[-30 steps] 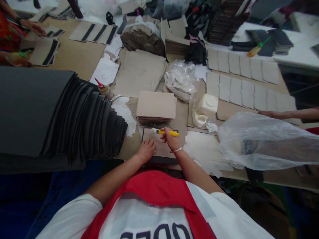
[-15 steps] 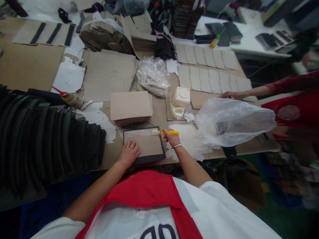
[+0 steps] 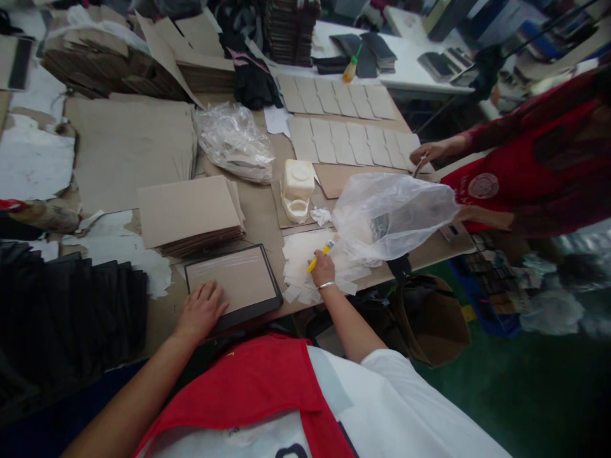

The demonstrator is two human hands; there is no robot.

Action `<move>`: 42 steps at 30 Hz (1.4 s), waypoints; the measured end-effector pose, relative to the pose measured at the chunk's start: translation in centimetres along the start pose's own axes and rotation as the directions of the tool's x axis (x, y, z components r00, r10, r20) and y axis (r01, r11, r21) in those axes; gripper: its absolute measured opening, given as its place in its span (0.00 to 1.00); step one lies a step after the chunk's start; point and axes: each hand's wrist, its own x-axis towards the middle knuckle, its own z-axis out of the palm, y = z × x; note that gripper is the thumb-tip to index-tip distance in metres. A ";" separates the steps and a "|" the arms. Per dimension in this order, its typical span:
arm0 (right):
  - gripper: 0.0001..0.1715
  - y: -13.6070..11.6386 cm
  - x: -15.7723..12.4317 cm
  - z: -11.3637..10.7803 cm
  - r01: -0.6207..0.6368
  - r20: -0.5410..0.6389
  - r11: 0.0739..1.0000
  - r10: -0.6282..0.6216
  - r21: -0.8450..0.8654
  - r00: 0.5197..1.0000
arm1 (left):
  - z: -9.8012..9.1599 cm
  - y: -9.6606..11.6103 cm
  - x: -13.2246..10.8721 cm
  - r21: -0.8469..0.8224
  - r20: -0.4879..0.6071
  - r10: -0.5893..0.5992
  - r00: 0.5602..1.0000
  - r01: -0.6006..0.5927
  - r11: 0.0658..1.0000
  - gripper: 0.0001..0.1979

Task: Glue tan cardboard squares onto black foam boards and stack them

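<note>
My left hand (image 3: 201, 310) lies flat on the left part of a grey-brown cardboard panel (image 3: 248, 280) edged in black. Pale wet-looking streaks run along the panel's far side. In my right hand (image 3: 323, 270) is a yellow-handled brush (image 3: 312, 264), its bristle end pointing up and away from me. That hand is to the right of the panel, over white paper sheets (image 3: 298, 251). Beyond the hand stands a cream plastic container (image 3: 298, 179) with an open, cut-out front.
Behind the panel sits a stack of cardboard sheets (image 3: 188, 210). Black pieces (image 3: 71, 318) are piled at left. A clear plastic bag (image 3: 401, 210) lies at right, beside a co-worker in a red apron (image 3: 515, 178). Rows of grey boards (image 3: 344, 140) lie farther back.
My right hand has lifted the brush off the panel and moved right over the white paper, the brush turning bristles-up. My left hand stays on the panel. The view has swung right.
</note>
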 end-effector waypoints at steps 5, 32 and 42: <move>0.15 0.1 1.1 1.6 0.049 -0.050 0.999 -0.048 0.006 0.998 | -0.2 0.1 0.1 0.004 0.013 -0.013 1.000 0.013 1.000 0.20; 0.17 -13.7 -0.8 -2.8 0.352 0.028 0.758 -0.438 0.549 0.899 | -1.7 -2.4 2.3 -0.928 0.330 -0.475 0.816 0.189 -0.320 0.19; 0.16 -17.7 1.1 0.3 0.254 0.110 0.919 -0.298 0.302 0.948 | -0.5 -6.1 4.5 -0.786 0.055 -0.612 0.789 0.413 0.461 0.14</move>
